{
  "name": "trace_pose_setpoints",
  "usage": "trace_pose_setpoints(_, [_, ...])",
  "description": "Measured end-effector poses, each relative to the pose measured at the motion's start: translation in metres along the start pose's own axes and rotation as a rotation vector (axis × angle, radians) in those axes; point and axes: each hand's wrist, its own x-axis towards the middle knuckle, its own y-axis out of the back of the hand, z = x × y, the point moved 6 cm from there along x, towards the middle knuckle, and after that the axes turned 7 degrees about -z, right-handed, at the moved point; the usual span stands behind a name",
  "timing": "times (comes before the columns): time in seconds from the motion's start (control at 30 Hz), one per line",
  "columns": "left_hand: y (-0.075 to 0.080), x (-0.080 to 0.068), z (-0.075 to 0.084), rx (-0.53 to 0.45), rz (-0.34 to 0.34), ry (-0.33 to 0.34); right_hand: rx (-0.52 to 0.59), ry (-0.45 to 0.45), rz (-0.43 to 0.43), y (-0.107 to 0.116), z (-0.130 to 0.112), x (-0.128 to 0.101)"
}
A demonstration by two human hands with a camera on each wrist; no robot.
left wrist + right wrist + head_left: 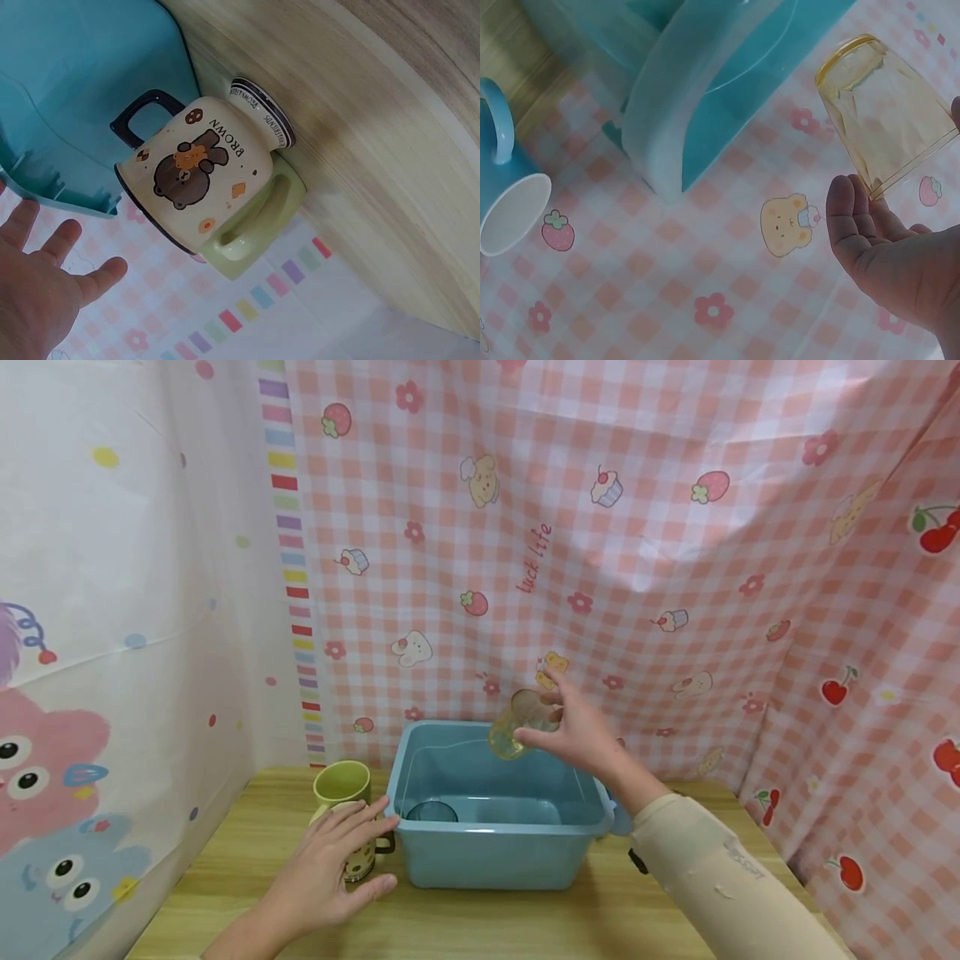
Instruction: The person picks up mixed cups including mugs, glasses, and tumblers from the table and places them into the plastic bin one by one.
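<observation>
In the head view my right hand (585, 731) grips a clear yellow glass (504, 735) by its rim, tilted above the back of a blue plastic tub (495, 860). The right wrist view shows the thumb and fingers on opposite sides of that glass (889, 112). A dark-tinted glass (432, 812) is inside the tub at its left. My left hand (326, 860) is spread, holding nothing, with its fingertips close to the tub's left rim. Partly hidden behind it is a cream mug with a brown bear (199, 161).
Behind the cream mug stands a green mug (342, 782). To the tub's right is a blue mug with a white inside (514, 214). Everything stands on a wood-grain table (247, 852), with a pink checked cloth (480, 543) hanging behind it.
</observation>
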Motion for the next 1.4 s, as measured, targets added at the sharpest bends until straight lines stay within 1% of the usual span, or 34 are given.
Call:
trace_pose_setpoints(0.4, [0.0,0.0,0.0,0.006,0.013,-0.002,-0.012,0.002,-0.008,-0.012,-0.006,0.006])
trace_pose_setpoints(0.6, [0.001,0.0,0.002,0.003,0.008,0.0,-0.019,0.016,-0.017,-0.018,-0.007,0.01])
trace_pose_setpoints(0.77, [0.001,0.0,0.001,-0.011,-0.001,0.007,-0.026,-0.006,-0.023,-0.024,-0.008,0.012])
trace_pose_setpoints(1.4, [0.0,0.0,0.0,-0.012,0.005,0.001,-0.045,0.005,-0.072,-0.046,-0.012,0.019])
